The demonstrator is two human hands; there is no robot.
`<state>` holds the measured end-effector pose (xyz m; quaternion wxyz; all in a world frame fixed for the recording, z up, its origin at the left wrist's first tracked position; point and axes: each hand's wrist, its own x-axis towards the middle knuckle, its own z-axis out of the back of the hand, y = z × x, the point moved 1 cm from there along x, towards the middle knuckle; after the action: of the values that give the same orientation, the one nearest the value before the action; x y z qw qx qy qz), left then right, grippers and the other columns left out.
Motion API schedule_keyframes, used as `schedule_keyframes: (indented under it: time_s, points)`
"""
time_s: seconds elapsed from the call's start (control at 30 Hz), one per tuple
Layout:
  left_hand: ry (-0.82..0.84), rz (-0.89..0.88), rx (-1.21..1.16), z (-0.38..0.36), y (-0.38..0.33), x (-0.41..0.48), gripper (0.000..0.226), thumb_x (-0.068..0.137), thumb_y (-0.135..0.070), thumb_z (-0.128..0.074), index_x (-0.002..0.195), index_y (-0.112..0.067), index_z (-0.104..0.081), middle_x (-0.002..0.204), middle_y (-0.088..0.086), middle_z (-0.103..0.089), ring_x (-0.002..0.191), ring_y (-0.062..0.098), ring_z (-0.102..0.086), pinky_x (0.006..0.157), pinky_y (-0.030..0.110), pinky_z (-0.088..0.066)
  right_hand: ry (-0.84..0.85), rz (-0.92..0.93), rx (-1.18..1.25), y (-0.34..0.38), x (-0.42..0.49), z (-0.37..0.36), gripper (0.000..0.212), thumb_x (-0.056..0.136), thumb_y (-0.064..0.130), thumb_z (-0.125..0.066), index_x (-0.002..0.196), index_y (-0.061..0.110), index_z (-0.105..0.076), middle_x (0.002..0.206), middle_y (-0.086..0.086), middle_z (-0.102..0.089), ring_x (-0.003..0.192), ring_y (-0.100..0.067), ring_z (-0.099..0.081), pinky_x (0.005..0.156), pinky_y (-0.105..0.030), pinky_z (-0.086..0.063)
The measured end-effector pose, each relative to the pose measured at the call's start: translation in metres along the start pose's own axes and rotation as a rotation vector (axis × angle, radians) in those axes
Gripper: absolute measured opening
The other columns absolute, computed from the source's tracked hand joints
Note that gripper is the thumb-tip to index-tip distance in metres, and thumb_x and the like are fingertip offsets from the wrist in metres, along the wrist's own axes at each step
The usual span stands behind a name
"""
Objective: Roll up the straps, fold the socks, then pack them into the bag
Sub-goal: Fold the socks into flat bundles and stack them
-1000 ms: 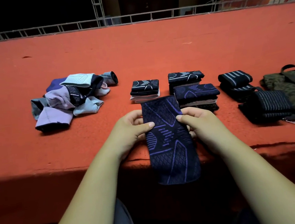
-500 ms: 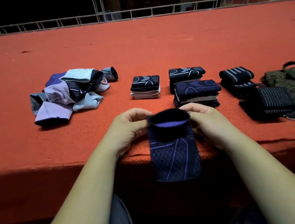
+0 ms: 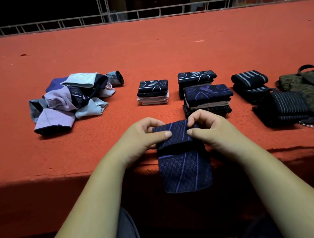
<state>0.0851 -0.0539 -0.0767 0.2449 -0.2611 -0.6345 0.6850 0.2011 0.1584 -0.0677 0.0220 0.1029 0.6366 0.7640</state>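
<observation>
A dark navy sock with purple lines point(image 3: 184, 165) lies over the front edge of the red table point(image 3: 147, 50), its lower half hanging down. Its top end is folded toward me. My left hand point(image 3: 144, 136) pinches the fold's left side and my right hand point(image 3: 209, 129) pinches its right side. Behind my hands stand folded sock stacks: a small one point(image 3: 152, 92), a taller one point(image 3: 196, 78) and a nearer one point(image 3: 208, 98). Unfolded socks lie heaped point(image 3: 70, 101) at the left. Rolled black striped straps point(image 3: 249, 78) point(image 3: 285, 107) sit at the right beside the olive bag point(image 3: 304, 86).
The table's front edge point(image 3: 63, 176) runs just below my wrists, dark shadow beneath it. A metal railing point(image 3: 144, 12) borders the far side. A small metal clip point(image 3: 309, 125) lies by the nearest strap. Broad bare red surface stretches behind the stacks.
The sock lay flat and full length a second ago. Both hands have lifted its far end and folded it over toward me, so the upper part is doubled.
</observation>
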Motion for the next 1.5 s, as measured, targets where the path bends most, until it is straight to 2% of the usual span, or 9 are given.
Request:
schedule_keyframes:
  time_s: [0.13,0.2,0.27,0.5,0.77,1.0,1.2,1.37,1.5]
  points:
    - [-0.054,-0.067,-0.023,-0.004,-0.004,-0.004,0.030,0.088,0.002,-0.080,0.114,-0.006,-0.068,0.084,0.003,-0.072,0.075,0.013,-0.066,0.064,0.023,-0.053,0.001,-0.016,0.024,0.003,-0.003,-0.002,0.040,0.098,-0.005,-0.066,0.130,0.017,-0.060,0.096,0.009,-0.075,0.070,0.001,-0.063,0.054,-0.009,-0.044]
    - [-0.077,-0.095,-0.119,-0.005,-0.004,-0.004,0.033,0.087,0.004,-0.080,0.115,-0.008,-0.068,0.092,0.008,-0.073,0.085,0.022,-0.068,0.073,0.029,-0.057,0.027,-0.054,0.038,0.005,-0.005,-0.002,0.048,0.100,0.007,-0.070,0.141,0.028,-0.058,0.118,0.002,-0.079,0.095,-0.016,-0.076,0.070,-0.029,-0.062]
    - [-0.102,-0.133,-0.183,-0.008,-0.004,-0.004,0.038,0.084,0.002,-0.083,0.117,-0.010,-0.068,0.099,0.013,-0.075,0.092,0.027,-0.070,0.081,0.033,-0.058,0.086,-0.065,-0.006,0.003,-0.004,-0.001,0.038,0.101,0.014,-0.071,0.137,0.023,-0.064,0.125,-0.004,-0.077,0.115,-0.031,-0.074,0.095,-0.057,-0.057]
    - [0.058,-0.054,-0.225,-0.010,-0.002,-0.002,0.039,0.097,-0.008,-0.074,0.135,-0.005,-0.064,0.131,0.016,-0.073,0.124,0.033,-0.069,0.111,0.052,-0.051,-0.009,-0.043,0.120,-0.003,-0.002,-0.004,0.026,0.101,0.005,-0.066,0.127,0.010,-0.071,0.120,-0.010,-0.079,0.115,-0.028,-0.074,0.102,-0.048,-0.055]
    - [-0.073,-0.109,-0.164,-0.012,-0.005,-0.003,0.033,0.099,-0.007,-0.070,0.132,-0.008,-0.066,0.123,0.013,-0.077,0.108,0.023,-0.074,0.073,0.027,-0.060,0.001,-0.089,0.126,-0.003,-0.003,-0.001,0.027,0.102,0.016,-0.069,0.128,0.012,-0.072,0.120,-0.009,-0.079,0.116,-0.030,-0.073,0.101,-0.052,-0.054]
    - [0.049,-0.079,-0.149,-0.011,-0.004,-0.002,0.044,0.098,0.002,-0.066,0.140,-0.014,-0.062,0.132,0.009,-0.074,0.125,0.026,-0.070,0.095,0.038,-0.060,-0.038,-0.089,0.107,-0.005,-0.001,0.002,0.023,0.102,0.014,-0.068,0.124,0.016,-0.074,0.120,-0.013,-0.078,0.118,-0.041,-0.071,0.101,-0.068,-0.051]
    - [0.017,-0.089,-0.251,-0.005,0.004,0.006,0.042,0.097,0.010,-0.061,0.137,-0.003,-0.062,0.133,0.017,-0.071,0.123,0.032,-0.068,0.102,0.044,-0.056,-0.055,-0.094,0.182,-0.004,0.003,0.002,0.039,0.101,0.001,-0.056,0.123,0.028,-0.075,0.113,-0.024,-0.072,0.097,-0.033,-0.053,0.082,-0.050,-0.043]
    - [-0.014,0.016,-0.322,-0.001,0.005,0.006,0.036,0.097,0.007,-0.058,0.133,0.006,-0.063,0.123,0.023,-0.072,0.113,0.031,-0.069,0.101,0.040,-0.057,-0.050,-0.095,0.216,-0.002,0.001,0.004,0.036,0.102,-0.005,-0.052,0.117,0.015,-0.078,0.101,-0.011,-0.077,0.092,-0.026,-0.068,0.081,-0.036,-0.053]
    - [-0.051,0.110,-0.291,-0.001,0.001,0.006,0.033,0.098,0.002,-0.055,0.129,0.009,-0.065,0.117,0.019,-0.075,0.103,0.024,-0.073,0.091,0.035,-0.062,-0.070,-0.131,0.210,0.011,-0.006,0.003,0.035,0.102,-0.012,-0.046,0.115,0.005,-0.074,0.051,0.012,-0.063,0.040,0.002,-0.054,0.043,-0.007,-0.039]
